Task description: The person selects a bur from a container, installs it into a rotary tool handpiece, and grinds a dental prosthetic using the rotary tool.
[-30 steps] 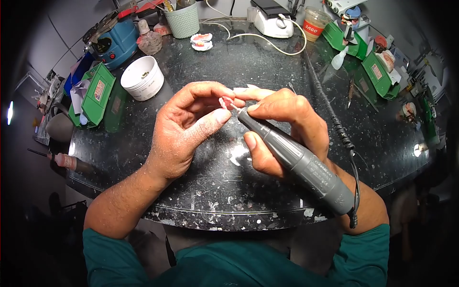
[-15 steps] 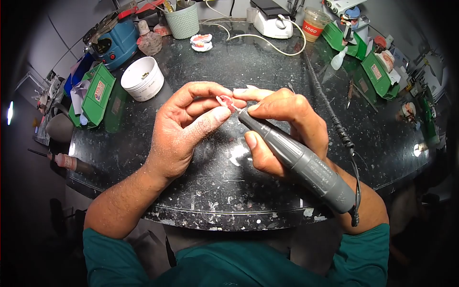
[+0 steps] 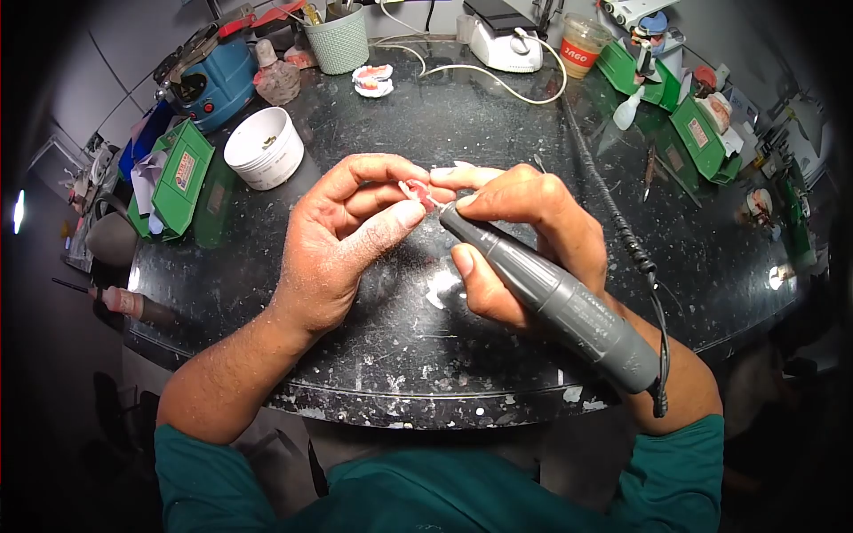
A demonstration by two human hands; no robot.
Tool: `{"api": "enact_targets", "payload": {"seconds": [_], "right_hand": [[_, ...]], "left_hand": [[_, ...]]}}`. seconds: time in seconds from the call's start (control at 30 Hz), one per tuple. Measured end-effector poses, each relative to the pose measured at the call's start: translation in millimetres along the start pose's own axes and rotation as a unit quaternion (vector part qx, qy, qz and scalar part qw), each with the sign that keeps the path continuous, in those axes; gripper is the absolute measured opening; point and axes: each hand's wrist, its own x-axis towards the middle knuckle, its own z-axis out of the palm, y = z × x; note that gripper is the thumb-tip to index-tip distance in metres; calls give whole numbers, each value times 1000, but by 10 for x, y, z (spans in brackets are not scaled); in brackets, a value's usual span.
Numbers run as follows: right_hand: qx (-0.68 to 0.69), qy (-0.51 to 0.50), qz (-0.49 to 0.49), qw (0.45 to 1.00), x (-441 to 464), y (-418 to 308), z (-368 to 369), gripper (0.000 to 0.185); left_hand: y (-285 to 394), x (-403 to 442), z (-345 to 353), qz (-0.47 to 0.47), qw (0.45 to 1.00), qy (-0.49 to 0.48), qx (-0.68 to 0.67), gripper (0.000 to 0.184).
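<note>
Between its thumb and fingers, my left hand pinches a small pink denture with a whitish edge. Pale dust coats the thumb and the back of that hand. My right hand is wrapped round a dark grey handpiece, a rotary grinding tool held like a pen. Its thin bit points left and meets the denture, though the exact contact is too small to make out. The right fingertips reach past the tool to the left fingers, close by the denture.
A corded cable runs from the white control box toward the handpiece. A white tub, green bins and a dental model stand on the dusty black table. A drink cup is at the back.
Both hands keep their grips. The handpiece and right hand have shifted very slightly left, and the denture has turned a little between the left fingers.
</note>
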Motion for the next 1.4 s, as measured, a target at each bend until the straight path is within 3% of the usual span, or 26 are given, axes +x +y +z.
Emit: {"api": "enact_targets", "payload": {"seconds": [0.53, 0.83, 1.4], "right_hand": [[-2, 1, 6, 1000, -15, 11, 10, 33], [5, -2, 10, 1000, -18, 7, 3, 31], [1, -3, 15, 1000, -15, -13, -2, 30]], "left_hand": [[43, -5, 35, -19, 999, 9, 44, 29], [-22, 5, -12, 45, 996, -15, 74, 26], [-42, 7, -20, 51, 994, -12, 92, 25]]}}
